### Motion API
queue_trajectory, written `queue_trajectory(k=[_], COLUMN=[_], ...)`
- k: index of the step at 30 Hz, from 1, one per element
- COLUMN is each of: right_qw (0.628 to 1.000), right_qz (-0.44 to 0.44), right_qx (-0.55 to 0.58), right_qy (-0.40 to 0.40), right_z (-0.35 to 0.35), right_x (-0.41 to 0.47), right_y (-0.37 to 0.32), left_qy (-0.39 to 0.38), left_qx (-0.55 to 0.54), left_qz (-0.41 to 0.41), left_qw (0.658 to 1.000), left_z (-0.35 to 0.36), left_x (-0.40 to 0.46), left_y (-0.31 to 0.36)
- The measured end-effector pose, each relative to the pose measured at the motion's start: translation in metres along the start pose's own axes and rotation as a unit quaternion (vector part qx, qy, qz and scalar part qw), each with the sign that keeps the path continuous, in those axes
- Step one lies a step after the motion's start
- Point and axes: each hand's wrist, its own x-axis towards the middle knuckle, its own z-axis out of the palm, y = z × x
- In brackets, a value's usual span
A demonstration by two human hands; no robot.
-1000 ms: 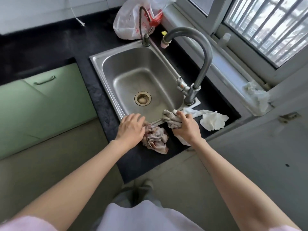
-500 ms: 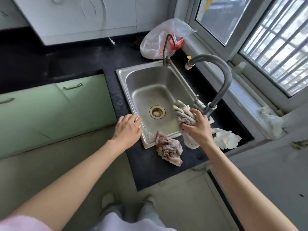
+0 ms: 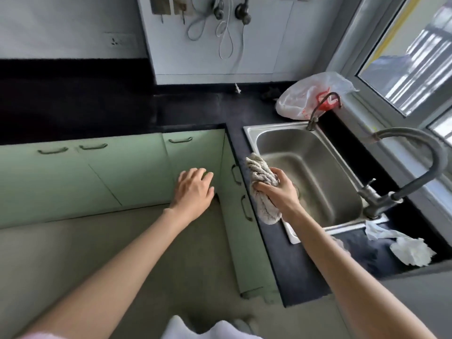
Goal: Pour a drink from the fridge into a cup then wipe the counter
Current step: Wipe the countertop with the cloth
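My right hand (image 3: 281, 192) grips a twisted grey-white cloth (image 3: 261, 189) and holds it in the air over the left rim of the steel sink (image 3: 252, 133). The cloth hangs above the strip of black counter (image 3: 291, 265) beside the sink. My left hand (image 3: 194, 189) hovers with fingers spread and nothing in it, out in front of the green cabinet doors (image 3: 122, 172), clear of the counter. A second crumpled pinkish rag (image 3: 341, 244) peeks out from behind my right forearm near the sink's front corner. No cup or drink is in view.
A tall grey tap (image 3: 403, 182) arches over the sink's right side. A small tap (image 3: 320, 108) stands at its back. Crumpled white paper (image 3: 411, 250) lies on the counter at right. A white plastic bag (image 3: 310, 96) sits in the back corner under the window. Cables hang on the wall.
My view has swung left and up. My right hand carried the cloth from the tap side across to the sink's left rim. My left hand left the sink edge and moved off the counter.
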Motion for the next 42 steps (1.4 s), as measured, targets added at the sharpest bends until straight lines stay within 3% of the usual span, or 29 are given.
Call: queue_trajectory(k=[15,23,33,42], right_qw=[0.980,0.964,0.966,0.962], right_qz=[-0.037,-0.079,-0.062,-0.070], right_qx=[-0.046,-0.070,-0.104,-0.180], right_qy=[-0.190,-0.244,-0.227,-0.194], right_z=[0.228,0.326,0.399,0.446], right_x=[0.032,0.108,0.260,0.337], right_y=[-0.110,-0.156,-0.195,-0.203], left_qy=[0.024,0.027,0.017,-0.007], left_qx=[0.072,0.106,0.118,0.108], left_qz=[-0.201,-0.257,-0.288,-0.302], left_qw=[0.977,0.960,0.950,0.947], left_z=[-0.052,-0.055,-0.047,-0.030], left_x=[-0.079,-0.041,0.078,0.129], left_y=[-0.220,-0.306,-0.404,-0.473])
